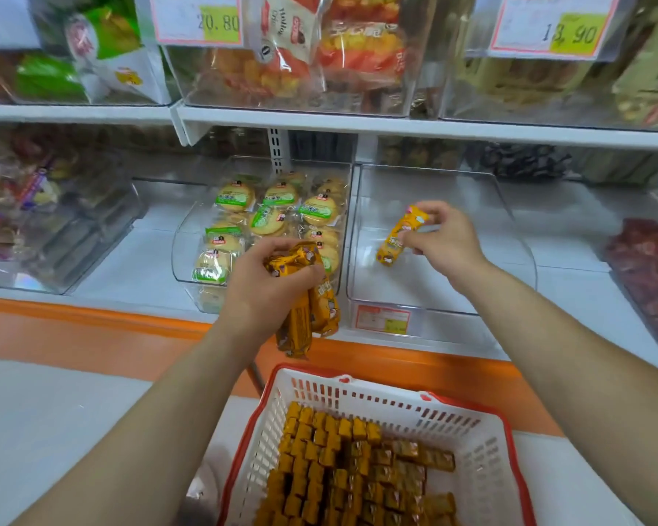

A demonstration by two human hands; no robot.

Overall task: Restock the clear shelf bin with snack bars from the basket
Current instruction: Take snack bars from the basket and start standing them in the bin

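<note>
My right hand (446,237) pinched one yellow snack bar (397,237) between thumb and fingertips. The bar hung tilted inside the clear shelf bin (426,294), at one o'clock from the basket (485,446). I could not tell whether its lower end touched the bin's floor, because the clear plastic gave no firm edge to judge by.

My left hand (268,286) was curled tight round a bundle of snack bars (314,311). My fingers covered their upper ends and the wrappers overlapped, so I could not count them. The bundle hung in front of the neighbouring bin (185,256) at eleven o'clock from the basket, hiding some of the round cakes (278,216) packed in it.

The white, red-rimmed basket sat at six o'clock, its near side cut off by the lower edge. The bars in the basket (342,465) stood on end in rows, their print too small to read. The label (382,319) on the clear bin's front was blurred. At twelve o'clock the upper shelf's price tags were clipped at the top; one (196,19) read 20.80. The bins at nine and three o'clock were smeared beyond telling.
</note>
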